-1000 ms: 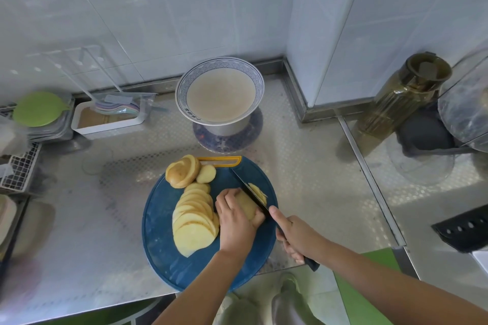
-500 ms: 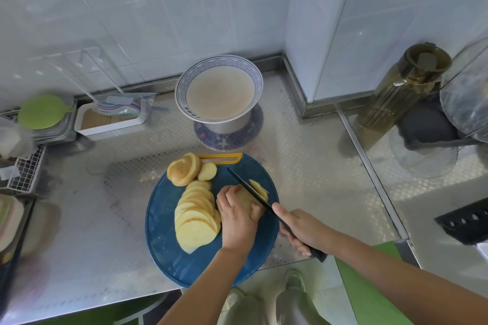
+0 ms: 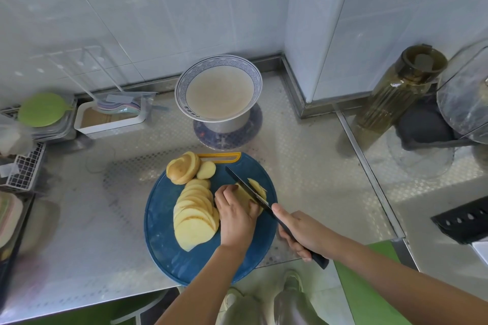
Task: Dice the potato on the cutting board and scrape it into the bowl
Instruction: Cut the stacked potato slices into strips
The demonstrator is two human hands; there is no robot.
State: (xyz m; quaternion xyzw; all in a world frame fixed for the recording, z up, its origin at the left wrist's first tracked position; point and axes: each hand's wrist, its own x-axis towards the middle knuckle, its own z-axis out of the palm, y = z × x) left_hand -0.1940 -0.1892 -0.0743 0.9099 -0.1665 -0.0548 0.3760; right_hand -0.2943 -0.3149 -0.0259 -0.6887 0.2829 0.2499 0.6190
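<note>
From the head view, the blue round cutting board (image 3: 163, 219) lay at the front edge of the steel tabletop (image 3: 79, 219), close to the person. That position probably gave both arms room to work over it.

The potato was all on the board and in several parts. A long fan of potato slices (image 3: 194, 208) ran down the board's middle. A skin-on end piece (image 3: 182, 167) and one small round lay at the far side by the orange handle slot. A small stack of slices (image 3: 241, 192) sat right of the fan.

The left hand (image 3: 235, 216) clamped that stack with curled fingers, knuckles toward the blade. This likely steadied the stack and kept the fingertips tucked away from the edge.

The right hand (image 3: 303, 235) was wrapped around the handle of the dark knife (image 3: 248, 187), forefinger stretched along the top. The blade ran diagonally across the stack, and a few cut strips (image 3: 258, 187) lay just beyond it on the right.

The patterned bowl (image 3: 219, 59) stood behind the board on a raised base and held no potato. It seemed handy for scraping later. Dicing looked to be at an early stage, with most slices uncut.
</note>
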